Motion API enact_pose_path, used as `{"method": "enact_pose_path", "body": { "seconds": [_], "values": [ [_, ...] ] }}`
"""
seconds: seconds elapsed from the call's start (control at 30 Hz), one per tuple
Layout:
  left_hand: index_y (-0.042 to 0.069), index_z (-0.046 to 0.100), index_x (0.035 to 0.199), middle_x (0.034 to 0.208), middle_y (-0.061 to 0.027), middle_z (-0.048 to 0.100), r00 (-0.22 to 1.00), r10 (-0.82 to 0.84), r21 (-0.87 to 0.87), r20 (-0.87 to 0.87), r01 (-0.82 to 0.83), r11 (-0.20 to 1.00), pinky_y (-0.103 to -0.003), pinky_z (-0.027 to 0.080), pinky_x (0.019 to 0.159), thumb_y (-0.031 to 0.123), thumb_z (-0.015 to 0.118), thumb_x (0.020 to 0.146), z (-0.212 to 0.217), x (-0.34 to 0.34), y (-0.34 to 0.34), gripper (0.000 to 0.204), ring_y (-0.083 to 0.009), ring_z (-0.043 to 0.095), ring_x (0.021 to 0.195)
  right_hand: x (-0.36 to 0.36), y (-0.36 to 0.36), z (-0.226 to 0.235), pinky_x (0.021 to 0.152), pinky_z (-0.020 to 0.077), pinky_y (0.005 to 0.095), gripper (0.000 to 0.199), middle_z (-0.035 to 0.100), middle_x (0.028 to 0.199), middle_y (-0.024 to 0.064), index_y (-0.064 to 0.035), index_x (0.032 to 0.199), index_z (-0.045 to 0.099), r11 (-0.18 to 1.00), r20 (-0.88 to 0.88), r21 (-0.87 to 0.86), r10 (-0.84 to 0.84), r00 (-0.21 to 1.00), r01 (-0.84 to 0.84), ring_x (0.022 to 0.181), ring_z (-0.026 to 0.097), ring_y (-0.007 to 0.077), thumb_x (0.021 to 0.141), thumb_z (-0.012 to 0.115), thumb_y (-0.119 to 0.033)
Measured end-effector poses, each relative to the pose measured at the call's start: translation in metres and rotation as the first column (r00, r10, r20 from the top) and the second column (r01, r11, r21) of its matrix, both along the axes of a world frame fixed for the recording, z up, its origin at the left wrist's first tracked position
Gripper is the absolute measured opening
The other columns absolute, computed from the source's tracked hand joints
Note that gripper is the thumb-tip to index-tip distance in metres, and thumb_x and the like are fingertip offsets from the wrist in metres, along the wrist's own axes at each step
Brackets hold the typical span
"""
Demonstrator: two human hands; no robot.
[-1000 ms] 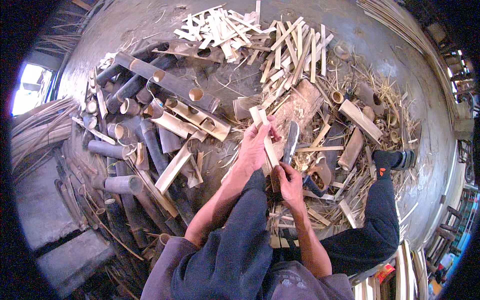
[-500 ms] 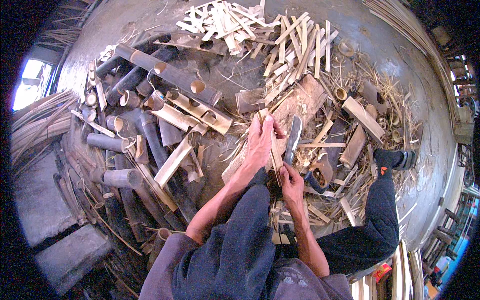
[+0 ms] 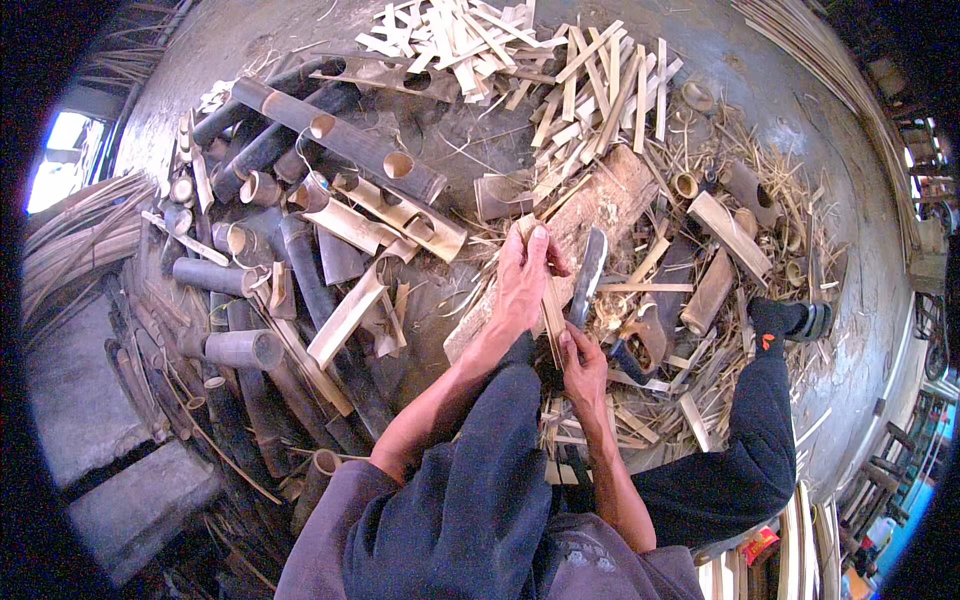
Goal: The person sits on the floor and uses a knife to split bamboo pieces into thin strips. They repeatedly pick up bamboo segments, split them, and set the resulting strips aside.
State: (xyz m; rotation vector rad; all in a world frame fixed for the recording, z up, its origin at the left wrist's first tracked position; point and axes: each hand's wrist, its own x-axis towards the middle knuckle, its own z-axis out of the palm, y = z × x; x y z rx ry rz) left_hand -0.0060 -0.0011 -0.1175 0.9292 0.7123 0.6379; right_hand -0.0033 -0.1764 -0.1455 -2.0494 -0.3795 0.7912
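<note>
My left hand (image 3: pixel 522 280) is closed around the upper part of a split bamboo strip (image 3: pixel 553 315), thumb laid along it. Lower down, my right hand (image 3: pixel 584 362) grips the same strip near its bottom end, between thumb and fingers. The strip slants over the gap by my knee. Just right of it a knife blade (image 3: pixel 590 270), dark with a pale edge, leans against a rough wooden log (image 3: pixel 610 195); its lower end is hidden near my right hand. A saw with a wooden handle (image 3: pixel 648 345) lies on the scraps beyond that hand.
Cut bamboo tubes (image 3: pixel 320 140) and half-split pieces (image 3: pixel 350 315) are heaped on the left. A pile of pale strips (image 3: pixel 455 45) lies at the far side. Shavings (image 3: pixel 800 205) cover the floor to the right, near my outstretched foot (image 3: pixel 785 318). Concrete blocks (image 3: pixel 145 505) stand at lower left.
</note>
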Motion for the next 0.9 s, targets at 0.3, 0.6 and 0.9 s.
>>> {"method": "enact_pose_path", "body": {
  "seconds": [0.3,0.6,0.9],
  "values": [
    [0.007,0.049,0.1,0.077,-0.0015,0.051,0.999,0.022,0.011,0.029,-0.022,1.0,-0.026,0.047,0.055,0.029,0.044,0.101,0.0,-0.002,0.001,0.022,-0.0099,0.051,0.061,-0.001,0.004,0.01,0.08,0.0448,0.0305,0.034,0.057,0.091,0.0123,-0.008,0.118,0.065,0.996,0.104,-0.074,0.057,0.993,-0.049,0.087,0.058,0.0227,0.096,0.055,-0.032],
    [0.013,0.045,0.091,0.067,0.0042,0.039,0.944,0.328,-0.361,-0.042,-0.32,0.876,-0.022,0.035,0.047,0.024,0.05,0.098,-0.018,-0.007,0.026,0.014,-0.0068,0.039,0.054,0.004,0.011,0.034,0.081,0.048,0.0427,0.04,0.061,0.1,0.0199,-0.0071,0.13,0.05,0.934,0.427,-0.167,0.358,0.83,-0.316,0.092,0.06,0.0362,0.095,0.053,-0.025],
    [0.01,0.054,0.112,0.086,-0.0055,0.057,0.981,0.056,-0.682,0.186,0.087,0.727,-0.036,0.05,0.079,0.039,0.046,0.099,0.008,-0.017,-0.001,0.033,-0.0198,0.057,0.079,0.034,0.021,0.039,0.055,0.0429,0.0337,0.033,0.056,0.063,0.0073,-0.0005,0.087,0.057,0.929,0.022,0.026,0.368,0.93,-0.368,0.055,0.051,0.0191,0.1,0.044,-0.028]
  ]
}}
